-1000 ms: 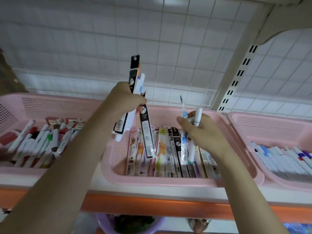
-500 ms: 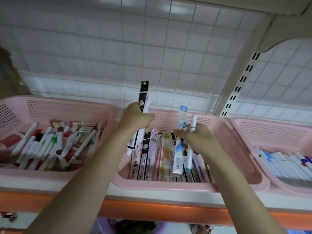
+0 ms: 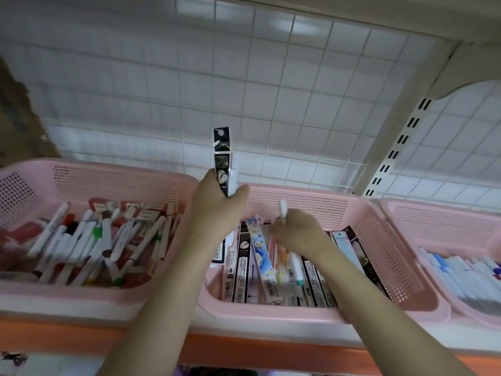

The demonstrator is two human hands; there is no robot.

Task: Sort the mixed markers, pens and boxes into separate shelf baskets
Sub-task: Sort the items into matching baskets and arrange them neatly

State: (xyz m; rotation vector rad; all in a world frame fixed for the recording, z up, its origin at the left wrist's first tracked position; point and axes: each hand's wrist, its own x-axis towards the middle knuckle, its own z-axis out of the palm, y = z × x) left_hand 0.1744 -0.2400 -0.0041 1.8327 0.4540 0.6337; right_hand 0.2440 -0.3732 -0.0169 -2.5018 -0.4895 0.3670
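Observation:
Three pink baskets stand on the shelf. The middle basket point(image 3: 393, 283) holds several flat pen packs lying lengthwise. My left hand point(image 3: 217, 202) grips an upright black pen pack point(image 3: 222, 156) together with a white marker over that basket's left rear corner. My right hand point(image 3: 295, 232) is low inside the middle basket and holds a white marker with a teal cap point(image 3: 294, 263). A light blue pen pack point(image 3: 260, 256) lies in the basket just left of that hand. The left basket point(image 3: 35, 183) is full of loose markers. The right basket point(image 3: 433, 221) holds white and blue pens.
A white wire grid backs the shelf, and a slotted upright post point(image 3: 390, 153) rises behind the middle basket's right side. The shelf front has an orange edge point(image 3: 244, 354). A shelf board hangs overhead at top right.
My right hand has dropped into the middle basket, and the light blue pack it held now lies among the packs. My left hand stays raised with the black pack.

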